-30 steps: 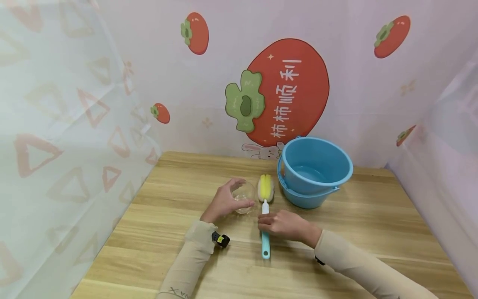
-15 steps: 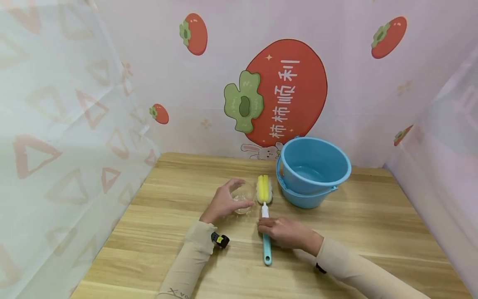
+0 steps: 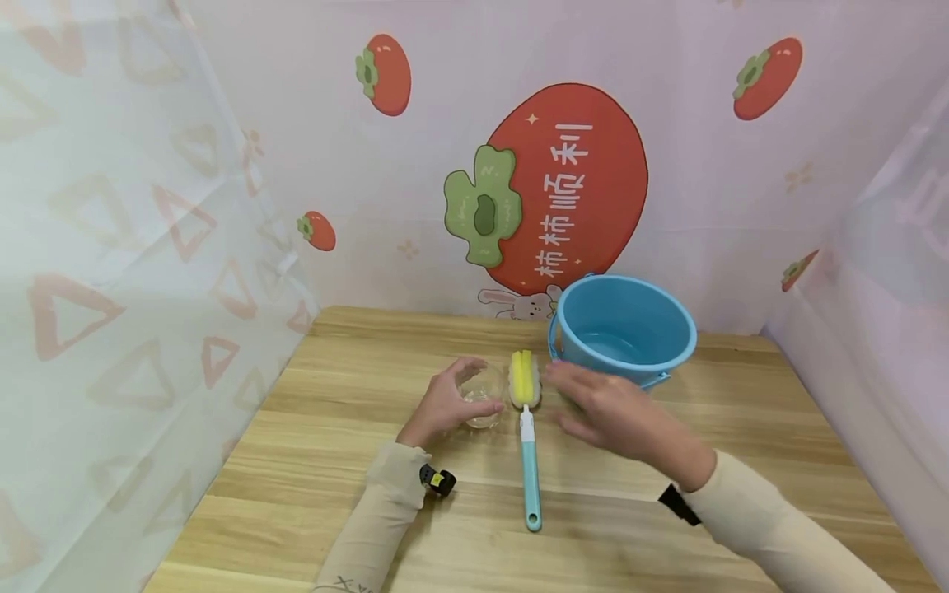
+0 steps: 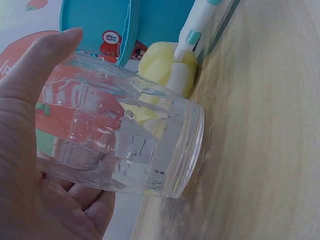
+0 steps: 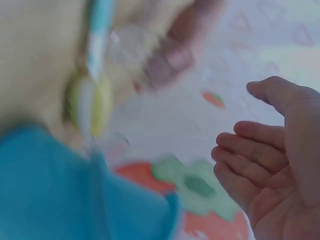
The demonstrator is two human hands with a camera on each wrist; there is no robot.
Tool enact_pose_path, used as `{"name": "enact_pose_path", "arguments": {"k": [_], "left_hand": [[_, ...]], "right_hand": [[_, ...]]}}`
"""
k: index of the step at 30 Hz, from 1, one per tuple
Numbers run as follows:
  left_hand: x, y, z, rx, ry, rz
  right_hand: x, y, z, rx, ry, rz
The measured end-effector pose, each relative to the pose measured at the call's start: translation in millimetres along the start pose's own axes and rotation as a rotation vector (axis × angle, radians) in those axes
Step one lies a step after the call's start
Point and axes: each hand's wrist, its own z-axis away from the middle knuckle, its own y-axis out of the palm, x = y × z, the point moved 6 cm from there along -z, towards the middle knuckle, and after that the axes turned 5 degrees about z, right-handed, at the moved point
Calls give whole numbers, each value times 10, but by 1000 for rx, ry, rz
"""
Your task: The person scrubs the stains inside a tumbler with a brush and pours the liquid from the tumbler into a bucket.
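Observation:
My left hand [image 3: 443,403] grips a clear drinking glass [image 4: 135,132], thumb on one side and fingers round the other. The glass stands upright on the table, and water drops show on its wall. Just right of it lies a bottle brush [image 3: 530,478] with a yellow and white sponge head and a pale blue handle. My right hand [image 3: 623,416] is raised to the right of the brush, in front of the blue bucket [image 3: 619,325]. Its fingers are extended and nothing is in it, as the right wrist view also shows.
The blue bucket stands at the back right of the wooden table [image 3: 311,461], its lower part hidden behind my right hand. A printed cloth [image 3: 415,189] with persimmon pictures hangs behind the table and along both sides.
My right hand has let go of the brush handle and risen to the right, towards the bucket. The brush slid slightly towards me earlier. My left hand stays on the glass.

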Motion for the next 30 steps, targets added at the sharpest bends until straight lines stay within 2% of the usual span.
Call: {"name": "enact_pose_path", "arguments": {"k": [3,5,8,11,14,17,24,30], "left_hand": [[-5,13,1,1,4,-6],[-6,9,0,-3,4,-5],[-11,-8,2,-10,5,-1],[-9,-18,3,-6,4,4],[-2,-14,4,0,0,-1],[-1,-8,3,-3,-4,-4],[-4,5,-11,-7,1,-10],[-10,7,4,-2,-3,-11]], "right_hand": [[-181,-290,-19,-48,77,3],[-330,-440,-30,-37,138,-5],[-581,-587,-20,33,262,-13],[-831,-649,37,109,405,-10],[-1060,-632,124,174,508,-1],[-1266,-567,218,207,562,5],[-1630,-452,383,105,617,-6],[-1844,-269,486,170,692,-58]]}}
